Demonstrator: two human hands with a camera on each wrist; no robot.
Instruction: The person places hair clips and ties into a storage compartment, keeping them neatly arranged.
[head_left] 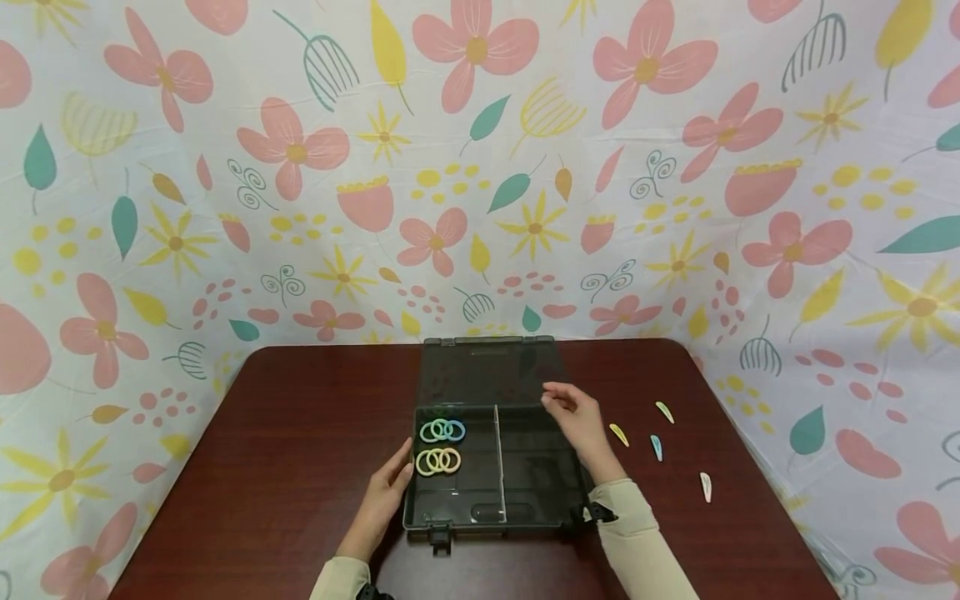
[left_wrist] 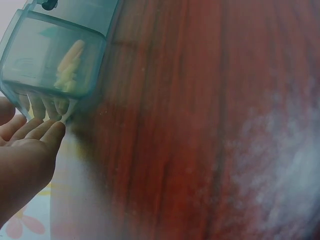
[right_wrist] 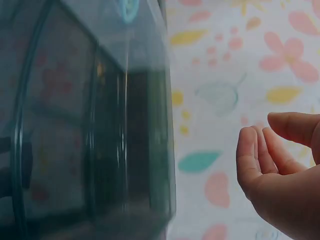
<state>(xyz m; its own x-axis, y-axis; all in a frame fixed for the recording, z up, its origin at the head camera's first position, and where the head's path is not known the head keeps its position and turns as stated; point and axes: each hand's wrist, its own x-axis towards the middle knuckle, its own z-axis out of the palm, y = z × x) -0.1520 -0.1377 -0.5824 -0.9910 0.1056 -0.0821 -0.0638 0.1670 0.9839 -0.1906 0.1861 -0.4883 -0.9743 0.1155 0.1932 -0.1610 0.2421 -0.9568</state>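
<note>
Box (head_left: 543,479) lies on the table (head_left: 322,417), lid (head_left: 480,372) folded back at the far side; left of its divider (head_left: 499,467) sit green-blue rings (head_left: 446,430) and, nearer, yellow rings (head_left: 438,462); the left hand (head_left: 384,497) touches the left wall, fingers extended; the right hand (head_left: 581,423) hangs by the far right edge, over or beside it I cannot tell, fingers loosely bent, thumb apart; two yellowish clips (head_left: 618,434), a blue clip (head_left: 657,447) and a white clip (head_left: 706,487) lie further right.
</note>
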